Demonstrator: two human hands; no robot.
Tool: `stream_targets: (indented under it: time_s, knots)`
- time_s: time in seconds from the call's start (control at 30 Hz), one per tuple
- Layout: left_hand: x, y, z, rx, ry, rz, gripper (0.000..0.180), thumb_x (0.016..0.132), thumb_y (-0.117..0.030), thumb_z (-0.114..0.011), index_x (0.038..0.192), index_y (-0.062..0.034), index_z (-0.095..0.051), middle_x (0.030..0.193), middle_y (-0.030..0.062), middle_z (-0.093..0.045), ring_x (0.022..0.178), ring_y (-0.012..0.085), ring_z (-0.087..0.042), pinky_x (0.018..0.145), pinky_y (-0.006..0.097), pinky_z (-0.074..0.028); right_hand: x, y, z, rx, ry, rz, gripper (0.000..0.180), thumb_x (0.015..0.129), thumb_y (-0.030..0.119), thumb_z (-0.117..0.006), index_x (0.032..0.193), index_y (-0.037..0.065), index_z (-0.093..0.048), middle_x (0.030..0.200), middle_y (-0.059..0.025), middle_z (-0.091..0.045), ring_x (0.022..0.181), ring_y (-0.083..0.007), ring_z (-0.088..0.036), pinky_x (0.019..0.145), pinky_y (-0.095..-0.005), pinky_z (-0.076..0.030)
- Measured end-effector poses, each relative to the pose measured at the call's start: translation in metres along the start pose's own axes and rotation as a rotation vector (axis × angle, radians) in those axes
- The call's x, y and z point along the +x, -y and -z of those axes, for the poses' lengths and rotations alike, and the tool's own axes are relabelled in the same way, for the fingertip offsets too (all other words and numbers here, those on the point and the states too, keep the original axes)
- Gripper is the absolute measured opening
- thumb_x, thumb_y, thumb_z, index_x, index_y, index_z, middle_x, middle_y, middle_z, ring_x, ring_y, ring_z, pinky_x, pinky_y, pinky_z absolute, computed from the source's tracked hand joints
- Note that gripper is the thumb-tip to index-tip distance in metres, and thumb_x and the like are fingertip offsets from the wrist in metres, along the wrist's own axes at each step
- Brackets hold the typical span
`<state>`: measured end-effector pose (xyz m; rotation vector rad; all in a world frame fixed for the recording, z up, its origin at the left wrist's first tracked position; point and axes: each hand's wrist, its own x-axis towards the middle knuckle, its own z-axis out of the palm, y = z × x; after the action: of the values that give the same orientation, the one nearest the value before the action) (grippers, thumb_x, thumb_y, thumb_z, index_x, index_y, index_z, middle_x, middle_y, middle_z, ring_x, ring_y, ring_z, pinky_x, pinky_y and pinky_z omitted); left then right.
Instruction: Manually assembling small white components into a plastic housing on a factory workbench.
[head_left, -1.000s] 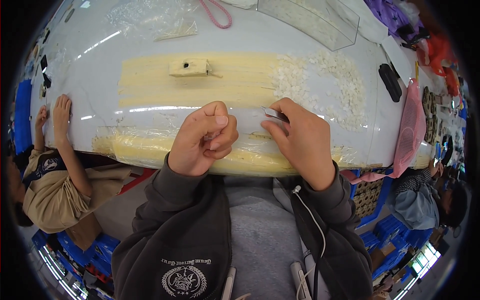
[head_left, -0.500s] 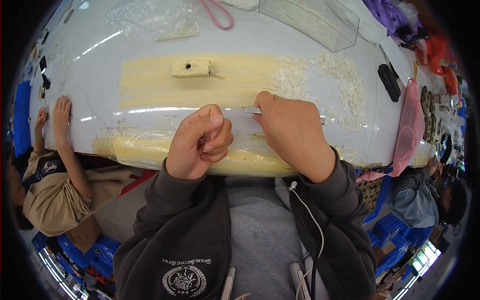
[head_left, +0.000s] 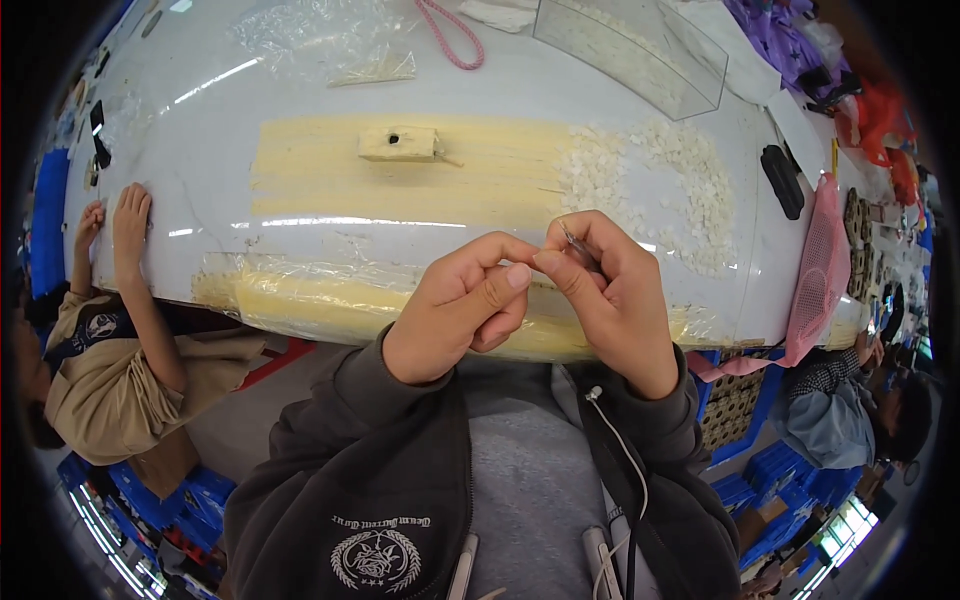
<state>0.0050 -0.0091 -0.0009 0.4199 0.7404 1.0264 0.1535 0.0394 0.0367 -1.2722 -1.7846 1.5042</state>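
Note:
My left hand [head_left: 462, 303] is closed, its thumb and index finger pinched. Whatever lies between them is too small or hidden to name. Its index fingertip meets the thumb and finger of my right hand [head_left: 610, 290]. That hand is curled round a slim metal tool [head_left: 584, 256], mostly hidden by the fingers, with a thin end poking up past the index finger. Beyond both hands, yellow tape strips [head_left: 310, 170] lie on the white table. On them sits a small, pale yellow block [head_left: 398, 144] with a dark round hole. Small white flakes [head_left: 692, 180] are spread to the right.
A clear tray [head_left: 630, 60] holding more flakes stands at the far right, with a pink cord loop [head_left: 455, 40] to its left. A black object [head_left: 781, 182] and a pink mesh bag [head_left: 818, 270] are at right. Another person's hands [head_left: 128, 225] rest at left.
My hands have come together, fingertips now touching. The metal tool, earlier pointing left from my right hand, now points upward within its fingers. The view has shifted slightly.

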Motion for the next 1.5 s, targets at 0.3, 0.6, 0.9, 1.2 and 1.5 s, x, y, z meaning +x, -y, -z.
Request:
stream_targets:
  time_s: [0.3, 0.6, 0.9, 1.2, 1.5]
  knots:
    - [0.007, 0.004, -0.01, -0.025, 0.089, 0.01, 0.011, 0.089, -0.013, -0.042, 0.087, -0.0032, -0.047, 0.05, -0.0018, -0.039, 0.041, 0.0036, -0.027, 0.038, 0.016, -0.021, -0.009, -0.012, 0.003, 0.304, -0.065, 0.059, 0.011, 0.076, 0.0, -0.055, 0.087, 0.002, -0.056, 0.065, 0.0007, -0.051, 0.053, -0.0042, -0.035, 0.048, -0.0162, -0.029]
    - [0.009, 0.008, -0.014, 0.109, -0.008, -0.142, 0.012, 0.089, -0.014, -0.043, 0.086, -0.0029, -0.047, 0.053, -0.001, -0.04, 0.043, 0.0036, -0.03, 0.038, 0.016, -0.021, -0.014, -0.02, -0.014, 0.376, -0.216, 0.122, 0.013, 0.076, -0.001, -0.055, 0.088, 0.003, -0.058, 0.069, 0.0006, -0.052, 0.055, -0.0044, -0.037, 0.05, -0.0154, -0.029]
    - [0.009, 0.0, -0.007, -0.211, 0.1, -0.058, 0.01, 0.087, -0.011, -0.044, 0.085, -0.002, -0.048, 0.053, -0.0011, -0.037, 0.043, 0.0035, -0.027, 0.038, 0.015, -0.018, -0.015, -0.024, -0.003, 0.255, -0.079, 0.233, 0.027, 0.076, 0.0, -0.051, 0.102, 0.0, -0.057, 0.066, -0.0016, -0.046, 0.057, -0.0084, -0.036, 0.053, -0.0179, -0.03]
    - [0.009, -0.006, -0.004, -0.399, 0.227, 0.076, 0.009, 0.086, -0.01, -0.045, 0.085, -0.002, -0.049, 0.051, -0.0032, -0.034, 0.043, 0.0022, -0.023, 0.037, 0.015, -0.014, -0.017, -0.026, -0.005, 0.132, -0.053, 0.34, 0.036, 0.075, -0.004, -0.051, 0.109, 0.004, -0.057, 0.062, -0.0014, -0.042, 0.054, -0.0104, -0.032, 0.049, -0.0195, -0.027]
    - [0.009, -0.006, -0.004, -0.363, 0.25, 0.071, 0.011, 0.087, -0.01, -0.04, 0.082, -0.002, -0.046, 0.045, -0.0052, -0.028, 0.039, 0.0024, -0.019, 0.035, 0.017, -0.011, -0.018, -0.023, -0.001, 0.106, -0.01, 0.318, 0.035, 0.075, -0.005, -0.051, 0.108, 0.005, -0.058, 0.061, -0.0008, -0.04, 0.053, -0.0102, -0.031, 0.049, -0.0201, -0.026]
